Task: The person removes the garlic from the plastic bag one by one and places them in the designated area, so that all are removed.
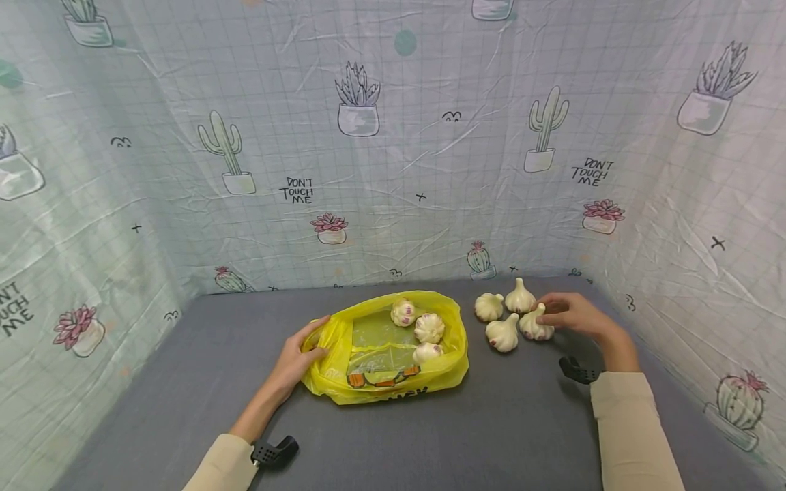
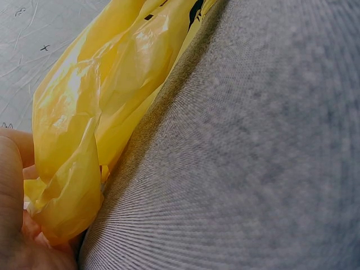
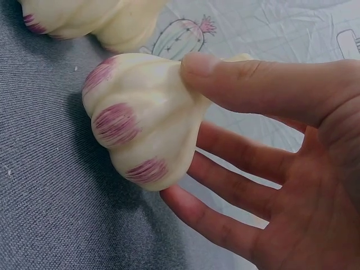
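A yellow plastic bag [image 1: 331, 378] lies with its mouth spread wide, and three garlic bulbs [image 1: 429, 328] show inside it. My left hand [image 1: 293, 359] grips the bag's left edge, thumb on the near side; in the left wrist view the crumpled plastic [image 2: 73, 157] bunches between thumb and fingers. To the right, my right hand [image 1: 574, 314] pinches a garlic bulb [image 1: 537, 323] by its neck. The right wrist view shows this bulb [image 3: 140, 121] close up, cream with purple streaks, thumb on one side and fingertips on the other.
Three more garlic bulbs stand close by: one at the left [image 1: 488, 307], one at the back [image 1: 520, 297] and one in front [image 1: 503, 333]. All rest on the grey tabletop [image 1: 479, 436]. A cactus-printed curtain [image 1: 393, 170] encloses the back and sides.
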{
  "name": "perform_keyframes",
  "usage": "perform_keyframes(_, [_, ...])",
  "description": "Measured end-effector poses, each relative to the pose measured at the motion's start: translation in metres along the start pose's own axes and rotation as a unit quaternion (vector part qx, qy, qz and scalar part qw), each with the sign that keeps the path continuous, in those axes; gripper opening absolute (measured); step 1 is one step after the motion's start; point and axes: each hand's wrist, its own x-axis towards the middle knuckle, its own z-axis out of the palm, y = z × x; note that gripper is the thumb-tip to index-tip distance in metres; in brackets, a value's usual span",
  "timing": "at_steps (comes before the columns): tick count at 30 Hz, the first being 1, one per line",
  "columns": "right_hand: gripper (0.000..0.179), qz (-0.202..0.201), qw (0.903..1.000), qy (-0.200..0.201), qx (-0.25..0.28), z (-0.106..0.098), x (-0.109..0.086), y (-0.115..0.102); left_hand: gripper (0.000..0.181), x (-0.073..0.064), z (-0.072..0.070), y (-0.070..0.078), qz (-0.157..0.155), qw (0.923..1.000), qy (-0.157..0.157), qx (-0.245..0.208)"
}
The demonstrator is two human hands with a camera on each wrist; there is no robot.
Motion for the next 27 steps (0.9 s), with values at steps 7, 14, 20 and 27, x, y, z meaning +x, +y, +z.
perform_keyframes(7, [0.038,0.001,0.9999,0.001,-0.011,0.0003,0.0020,-0.0012,0.066,-0.0007,-0.0002,0.0009,-0.001,1.0000,0.000,-0.002])
perform_keyframes(14, [0.038,0.006,0.9999,0.001,-0.016,0.0011,0.0021,-0.0019,0.066,-0.0014,0.0002,0.0031,-0.008,1.0000,-0.002,-0.005])
perform_keyframes(20, [0.039,0.005,0.9999,-0.001,-0.014,0.0011,0.0016,-0.0028,0.066,-0.0014,0.0003,0.0037,-0.009,1.0000,-0.002,-0.003])
perform_keyframes(27, [0.038,0.003,0.9995,0.015,-0.027,0.0001,0.0032,-0.0019,0.066,-0.0015,0.0008,0.0037,-0.006,1.0000,-0.001,-0.003])
